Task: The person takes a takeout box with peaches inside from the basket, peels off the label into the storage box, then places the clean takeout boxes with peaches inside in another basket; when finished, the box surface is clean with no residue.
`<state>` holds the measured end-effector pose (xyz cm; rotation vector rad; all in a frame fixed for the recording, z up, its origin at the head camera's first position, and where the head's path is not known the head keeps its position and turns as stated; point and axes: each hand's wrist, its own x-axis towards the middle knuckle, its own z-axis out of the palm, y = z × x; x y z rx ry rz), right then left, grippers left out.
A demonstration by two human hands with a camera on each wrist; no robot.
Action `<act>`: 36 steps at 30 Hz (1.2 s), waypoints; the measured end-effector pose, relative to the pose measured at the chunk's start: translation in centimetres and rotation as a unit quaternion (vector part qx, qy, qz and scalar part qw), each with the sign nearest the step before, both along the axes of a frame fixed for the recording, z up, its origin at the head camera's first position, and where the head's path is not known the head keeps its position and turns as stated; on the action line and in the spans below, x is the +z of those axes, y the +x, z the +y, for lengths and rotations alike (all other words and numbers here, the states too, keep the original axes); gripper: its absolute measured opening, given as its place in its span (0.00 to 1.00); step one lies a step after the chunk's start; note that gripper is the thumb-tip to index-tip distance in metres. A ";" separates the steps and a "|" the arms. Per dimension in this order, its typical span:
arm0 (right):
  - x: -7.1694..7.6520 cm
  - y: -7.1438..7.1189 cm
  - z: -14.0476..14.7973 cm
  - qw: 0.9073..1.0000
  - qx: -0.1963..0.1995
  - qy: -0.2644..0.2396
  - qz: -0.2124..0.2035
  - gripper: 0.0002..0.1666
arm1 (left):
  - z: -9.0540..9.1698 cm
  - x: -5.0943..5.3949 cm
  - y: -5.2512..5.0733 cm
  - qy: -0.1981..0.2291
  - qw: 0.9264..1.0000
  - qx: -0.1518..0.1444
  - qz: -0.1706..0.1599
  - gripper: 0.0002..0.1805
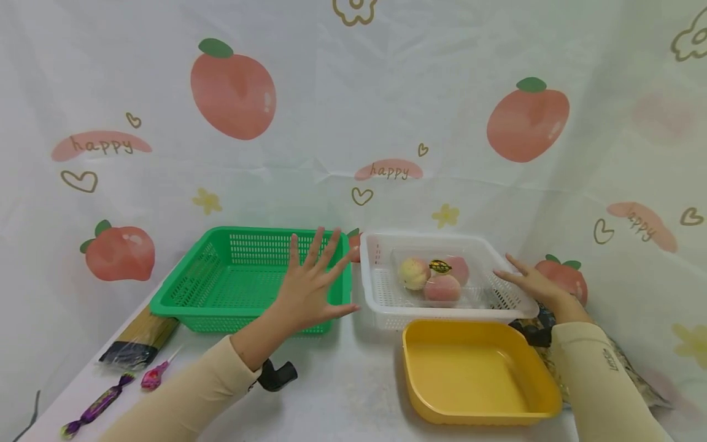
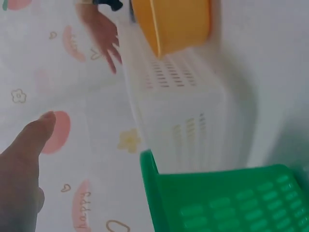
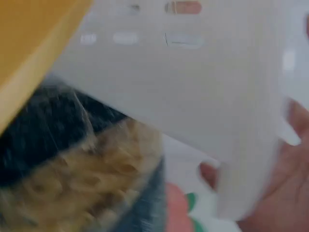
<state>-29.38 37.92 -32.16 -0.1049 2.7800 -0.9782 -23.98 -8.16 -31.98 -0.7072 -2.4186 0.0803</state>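
We hold nothing in either hand. Our left hand (image 1: 310, 287) is spread wide, fingers apart, above the right side of the green basket (image 1: 221, 320). Our right hand (image 1: 537, 286) has its fingers extended at the right rim of the white basket (image 1: 442, 314); we cannot tell whether it touches. The white basket stands just right of the green one, and in it lies a clear pack of three peaches (image 1: 442, 288). In front of the white basket sits a yellow tub (image 1: 475, 374). A bag (image 1: 635, 373) lies by our right sleeve. Left, on the table (image 1: 342, 393), are some sticks (image 1: 145, 328), a pink lollipop (image 1: 154, 376) and a purple sweet (image 1: 100, 404).
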 end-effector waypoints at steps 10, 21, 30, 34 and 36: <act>-2.2 -0.6 1.5 0.998 -0.033 -0.036 0.027 0.39 | 2.7 1.4 -0.6 0.008 0.989 0.008 -0.146 0.51; -3.4 -0.9 1.0 0.993 -0.061 -0.081 0.055 0.34 | 7.4 3.1 -3.5 0.152 0.912 -0.066 -0.376 0.46; -3.8 -0.9 0.8 0.992 -0.083 -0.078 0.046 0.35 | 10.2 2.3 -7.1 0.351 0.776 -0.096 -0.516 0.45; -3.7 -1.0 1.0 0.992 -0.082 -0.077 0.051 0.34 | 11.3 1.7 -8.2 0.428 0.719 -0.081 -0.542 0.45; -3.7 -1.1 1.0 0.992 -0.081 -0.077 0.054 0.34 | 11.9 1.2 -8.8 0.471 0.688 -0.072 -0.547 0.46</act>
